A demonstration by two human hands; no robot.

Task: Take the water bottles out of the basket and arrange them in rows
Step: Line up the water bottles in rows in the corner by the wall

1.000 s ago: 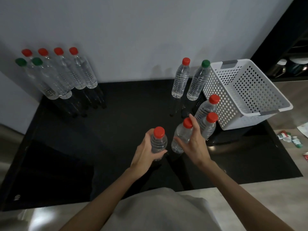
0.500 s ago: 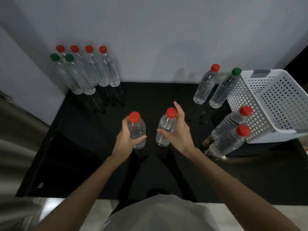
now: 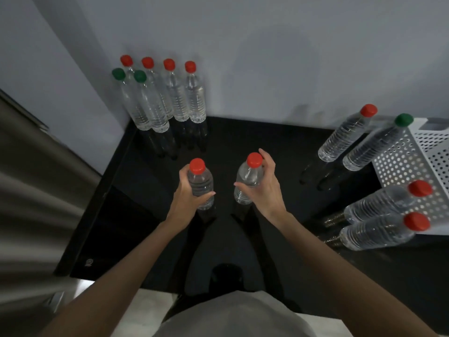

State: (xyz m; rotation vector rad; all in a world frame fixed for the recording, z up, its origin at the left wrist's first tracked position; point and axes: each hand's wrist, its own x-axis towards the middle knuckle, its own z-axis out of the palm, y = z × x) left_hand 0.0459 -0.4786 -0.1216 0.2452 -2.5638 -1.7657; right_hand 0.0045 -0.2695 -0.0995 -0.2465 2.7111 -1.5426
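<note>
My left hand (image 3: 188,198) grips a clear red-capped water bottle (image 3: 200,181) upright over the black counter (image 3: 279,147). My right hand (image 3: 263,188) holds a second red-capped bottle (image 3: 249,176) beside it. Several bottles (image 3: 167,98) stand in two rows in the far left corner, red caps behind, two green caps in front. By the white perforated basket (image 3: 408,161) at the right edge stand a red-capped bottle (image 3: 345,135), a green-capped bottle (image 3: 375,147) and two more red-capped bottles (image 3: 379,207).
A grey wall (image 3: 267,57) backs the counter. A metallic surface (image 3: 31,190) runs along the left side. A pale counter strip (image 3: 150,302) lies at the near edge, by my grey shirt.
Both hands have carried their bottles leftward and farther onto the counter, away from the basket. The view has swung left, so the basket now sits at the right edge.
</note>
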